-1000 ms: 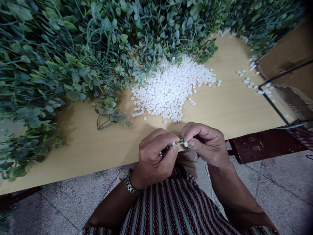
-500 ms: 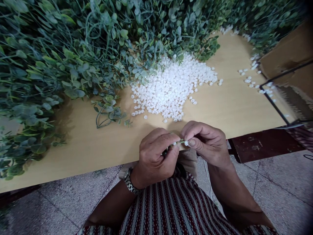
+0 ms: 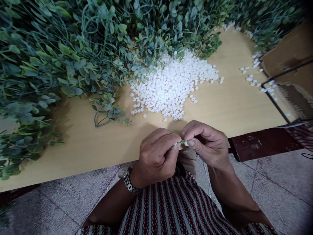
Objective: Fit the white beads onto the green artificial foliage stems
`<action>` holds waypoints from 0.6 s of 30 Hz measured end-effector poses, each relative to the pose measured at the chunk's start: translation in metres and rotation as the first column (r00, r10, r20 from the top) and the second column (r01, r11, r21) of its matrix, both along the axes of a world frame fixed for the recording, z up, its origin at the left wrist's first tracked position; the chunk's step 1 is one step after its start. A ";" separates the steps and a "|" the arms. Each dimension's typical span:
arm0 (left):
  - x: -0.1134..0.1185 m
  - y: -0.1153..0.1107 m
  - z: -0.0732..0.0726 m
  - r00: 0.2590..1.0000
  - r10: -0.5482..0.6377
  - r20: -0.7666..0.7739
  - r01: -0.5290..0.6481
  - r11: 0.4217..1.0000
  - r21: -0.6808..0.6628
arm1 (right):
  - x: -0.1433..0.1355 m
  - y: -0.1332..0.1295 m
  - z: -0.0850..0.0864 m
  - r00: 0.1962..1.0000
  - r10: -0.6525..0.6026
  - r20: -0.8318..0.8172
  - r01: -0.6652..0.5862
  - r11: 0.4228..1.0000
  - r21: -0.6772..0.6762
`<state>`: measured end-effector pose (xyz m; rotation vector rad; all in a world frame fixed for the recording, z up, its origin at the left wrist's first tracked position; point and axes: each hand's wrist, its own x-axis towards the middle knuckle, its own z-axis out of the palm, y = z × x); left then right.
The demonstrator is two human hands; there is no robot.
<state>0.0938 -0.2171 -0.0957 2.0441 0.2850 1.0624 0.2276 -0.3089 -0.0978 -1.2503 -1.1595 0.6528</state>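
Close to the table's near edge, my left hand (image 3: 158, 153) is closed in a pinch on a thin green artificial stem (image 3: 181, 141). One small white bead-like flower piece (image 3: 175, 143) sits at its fingertips. Facing it, my right hand (image 3: 207, 142) pinches another white bead (image 3: 186, 143) between thumb and forefinger, at the stem's right end. Most of the stem is hidden inside my left hand. Beyond both hands lies a heap of the same white beads (image 3: 168, 88) on the table.
Artificial green foliage (image 3: 97, 42) covers the back and left of the wooden table (image 3: 80, 140). A small leafy sprig (image 3: 107, 112) lies left of the heap. At the right are scattered beads (image 3: 249, 78), a torn cardboard box (image 3: 290, 49) and a black metal frame (image 3: 276, 106).
Both hands hold nearly the same place and pinch. The bit of stem between the fingertips shows slightly more clearly. The view has shifted a little.
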 end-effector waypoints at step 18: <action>0.001 0.000 -0.001 1.000 -0.006 -0.004 0.005 0.999 -0.053 | -0.005 0.001 -0.003 0.997 -0.068 0.033 0.066 0.996 0.051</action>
